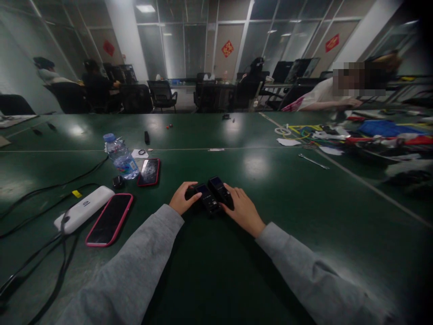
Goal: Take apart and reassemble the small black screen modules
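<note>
Two small black devices, each with a little screen and buttons, sit side by side on the green table. My left hand (183,197) has its thumb and fingers around the upper left edge of the left black device (208,201). On the other side, my right hand (244,207) grips the right black device (220,189), thumb at its lower end and fingers along its right edge. The devices lie tilted, close together; whether they touch is hard to make out. Part of each is hidden behind my fingers.
Left of my hands lie a pink-edged phone (110,220), a white power strip (84,210) with black cables, a red-edged phone (149,172) and a water bottle (121,157). Rightward are a wrench (313,161) and piled cables and tools (382,135), beside a seated person (324,95).
</note>
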Demonstrator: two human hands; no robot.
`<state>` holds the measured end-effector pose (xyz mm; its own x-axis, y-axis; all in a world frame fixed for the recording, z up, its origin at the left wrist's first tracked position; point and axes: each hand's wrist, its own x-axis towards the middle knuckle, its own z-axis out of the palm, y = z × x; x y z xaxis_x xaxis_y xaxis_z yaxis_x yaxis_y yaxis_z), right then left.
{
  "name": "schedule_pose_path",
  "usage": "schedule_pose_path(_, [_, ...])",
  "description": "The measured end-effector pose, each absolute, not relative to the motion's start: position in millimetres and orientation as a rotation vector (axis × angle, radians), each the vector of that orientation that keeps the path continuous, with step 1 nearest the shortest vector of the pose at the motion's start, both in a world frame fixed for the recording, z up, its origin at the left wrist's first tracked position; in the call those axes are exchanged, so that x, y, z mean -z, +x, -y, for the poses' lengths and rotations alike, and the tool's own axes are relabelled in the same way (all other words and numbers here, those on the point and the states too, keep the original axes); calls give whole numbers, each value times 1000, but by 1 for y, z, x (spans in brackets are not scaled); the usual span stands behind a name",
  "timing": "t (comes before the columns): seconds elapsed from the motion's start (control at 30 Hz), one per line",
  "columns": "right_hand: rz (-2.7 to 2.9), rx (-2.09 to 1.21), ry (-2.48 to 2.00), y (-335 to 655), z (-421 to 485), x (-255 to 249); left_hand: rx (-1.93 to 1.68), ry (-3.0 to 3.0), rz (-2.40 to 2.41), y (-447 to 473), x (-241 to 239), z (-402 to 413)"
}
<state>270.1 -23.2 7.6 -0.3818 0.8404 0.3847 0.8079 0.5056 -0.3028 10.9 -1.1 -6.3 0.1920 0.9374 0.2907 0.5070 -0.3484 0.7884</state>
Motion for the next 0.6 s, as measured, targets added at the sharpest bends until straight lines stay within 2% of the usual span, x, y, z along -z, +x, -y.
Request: schedule_pose_path(0.6, [2202, -190, -1313, 272, 28, -1, -1057, 1920, -1357, 11, 6, 2])
